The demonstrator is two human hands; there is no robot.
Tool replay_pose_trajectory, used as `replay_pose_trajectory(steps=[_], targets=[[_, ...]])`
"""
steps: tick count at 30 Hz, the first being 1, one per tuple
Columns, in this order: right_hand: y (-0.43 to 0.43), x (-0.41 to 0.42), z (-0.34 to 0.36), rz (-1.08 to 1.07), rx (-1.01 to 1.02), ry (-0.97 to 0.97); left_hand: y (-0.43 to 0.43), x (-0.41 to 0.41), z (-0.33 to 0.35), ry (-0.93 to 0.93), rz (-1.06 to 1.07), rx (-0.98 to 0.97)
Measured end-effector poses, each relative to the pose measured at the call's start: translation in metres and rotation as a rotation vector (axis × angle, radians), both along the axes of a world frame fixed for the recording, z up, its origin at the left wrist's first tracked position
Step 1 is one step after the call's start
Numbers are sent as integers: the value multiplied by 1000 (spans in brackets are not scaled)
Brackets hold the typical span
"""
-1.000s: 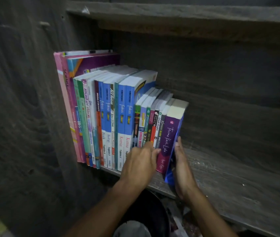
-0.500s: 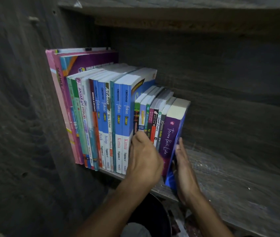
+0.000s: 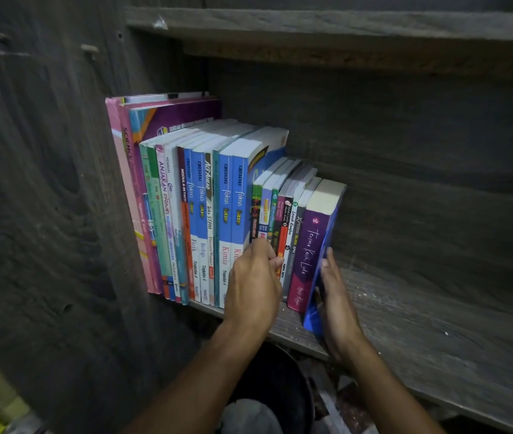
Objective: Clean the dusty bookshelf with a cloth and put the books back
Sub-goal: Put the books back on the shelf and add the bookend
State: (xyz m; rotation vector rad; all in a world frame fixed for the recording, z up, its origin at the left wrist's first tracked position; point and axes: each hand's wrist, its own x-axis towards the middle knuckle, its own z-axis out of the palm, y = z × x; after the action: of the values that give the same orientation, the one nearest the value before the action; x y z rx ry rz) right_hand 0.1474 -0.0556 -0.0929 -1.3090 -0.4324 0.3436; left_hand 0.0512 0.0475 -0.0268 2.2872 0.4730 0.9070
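**Books [image 3: 217, 208]: one upright row, left end of the shelf [image 3: 437, 324]**

Your left hand [image 3: 253, 277] has moved up the slim spines [image 3: 280, 214] since a second ago. Its fingers curl against them; you cannot tell if they pinch one. Your right hand [image 3: 338, 308] stays flat, fingers straight, against the blue cover of the purple end book [image 3: 307, 252].

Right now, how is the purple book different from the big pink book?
The pink book is far taller than the purple book. The pink book stands at the left end, by the side wall. The purple book ends the row on the right, where the right hand presses flat on its cover. Both stand with spines facing out.
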Motion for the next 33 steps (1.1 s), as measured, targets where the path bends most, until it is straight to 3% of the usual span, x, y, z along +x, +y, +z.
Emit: replay_pose_trajectory(steps=[3, 7, 11, 17, 23, 28, 33], targets=[[0, -1, 0, 15, 15, 24, -3, -1, -3, -18, 35, 54], [1, -1, 1, -1, 60, 31, -11, -7, 10, -185, -38, 380], [0, 0, 1, -12, 57, 26, -4, 0, 26, -65, -96, 585], [0, 4, -6, -22, 18, 9, 20, 4, 42, -43, -75, 785], [0, 1, -3, -53, 11, 2, 14, 6, 50, -47, -66, 779], [-1, -2, 2, -47, 28, 12, 11, 8, 47, -22, -92, 899], [3, 0, 0, -91, 9, -3, 6, 30, 62, -28, -58, 837]])
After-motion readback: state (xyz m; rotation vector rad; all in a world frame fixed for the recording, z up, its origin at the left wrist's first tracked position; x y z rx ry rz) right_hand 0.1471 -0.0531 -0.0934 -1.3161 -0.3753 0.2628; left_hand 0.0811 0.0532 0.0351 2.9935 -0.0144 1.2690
